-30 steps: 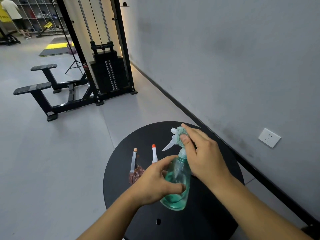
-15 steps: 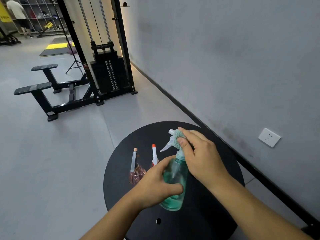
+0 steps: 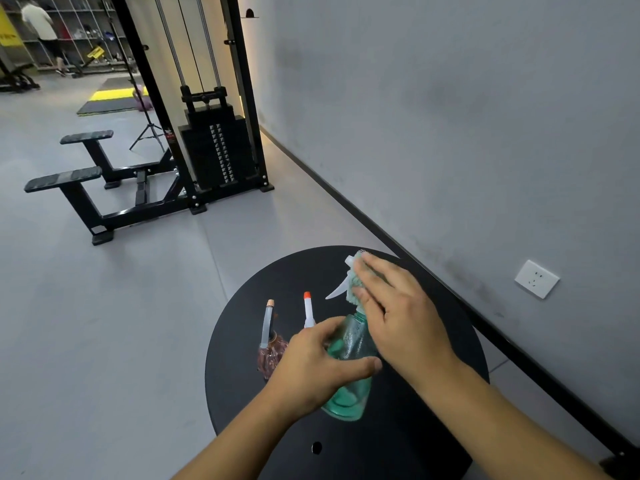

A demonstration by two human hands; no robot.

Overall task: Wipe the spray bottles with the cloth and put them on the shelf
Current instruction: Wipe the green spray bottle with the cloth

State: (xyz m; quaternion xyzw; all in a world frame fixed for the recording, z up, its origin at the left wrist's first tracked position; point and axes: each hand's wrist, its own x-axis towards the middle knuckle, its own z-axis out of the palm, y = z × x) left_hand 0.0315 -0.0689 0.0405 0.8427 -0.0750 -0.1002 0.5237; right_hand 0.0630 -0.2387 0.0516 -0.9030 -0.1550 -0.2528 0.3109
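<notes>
Currently the left hand (image 3: 320, 365) grips the body of the green spray bottle (image 3: 349, 372), fingers wrapped behind and thumb across the front. The bottle is tilted, head leaning away from the person, and looks lifted off the round black table (image 3: 433, 427); whether its base touches the top cannot be told. Judged purpose: the left hand is the brace, so the bottle does not turn under rubbing.

The right hand (image 3: 398, 317) presses a green cloth (image 3: 355, 282) against the white trigger head (image 3: 341, 285), fingers nearly straight over the fabric and thumb under its lower edge. The cloth is bunched round the neck and top of the sprayer; only the nozzle tip and trigger lever show. Judged step: wiping the head, body not yet covered.

Two more spray bottles stand on the table just left of the hands: a brown-bodied one (image 3: 270, 355) with a pale nozzle, and one with an orange-tipped nozzle (image 3: 307, 308), body hidden behind the left hand. Both appear to be waiting their turn.

Metal shelving (image 3: 79, 26) is visible far across the gym floor; whether it is the target shelf cannot be told.
</notes>
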